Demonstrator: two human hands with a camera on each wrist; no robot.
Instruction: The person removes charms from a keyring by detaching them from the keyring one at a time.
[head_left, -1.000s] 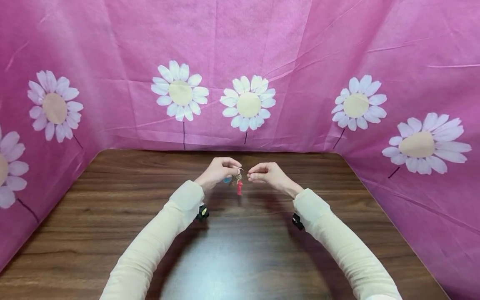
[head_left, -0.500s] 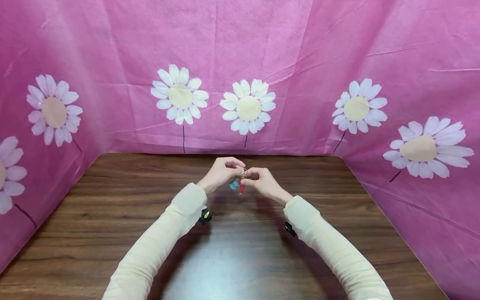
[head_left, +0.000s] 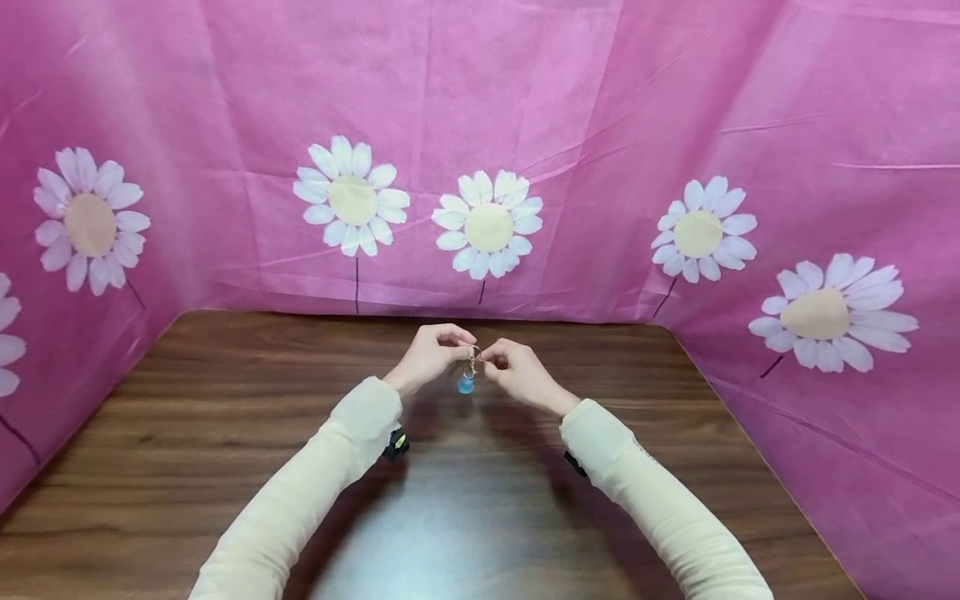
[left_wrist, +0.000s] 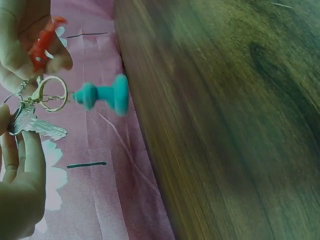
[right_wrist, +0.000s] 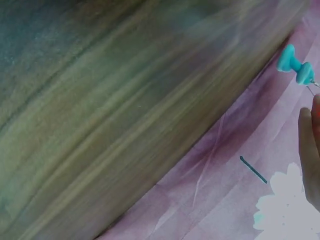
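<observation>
Two hands meet above the far middle of the wooden table (head_left: 225, 433), with a small bunch of keyring bits hanging between them. The left hand (head_left: 429, 357) pinches the silver key (left_wrist: 31, 126) between curled fingers, and the right hand (head_left: 517, 371) pinches the red charm (left_wrist: 41, 41), its fingers curled too. The metal ring (left_wrist: 52, 93) sits directly between the two pinches, equally near both. The blue charm (head_left: 467, 384) dangles straight down from the ring, its long axis pointing at the tabletop but clear of it. It is a small turquoise, pawn-shaped piece, looking soft and rubbery. Pink flowered cloth (head_left: 600, 125) stands behind
</observation>
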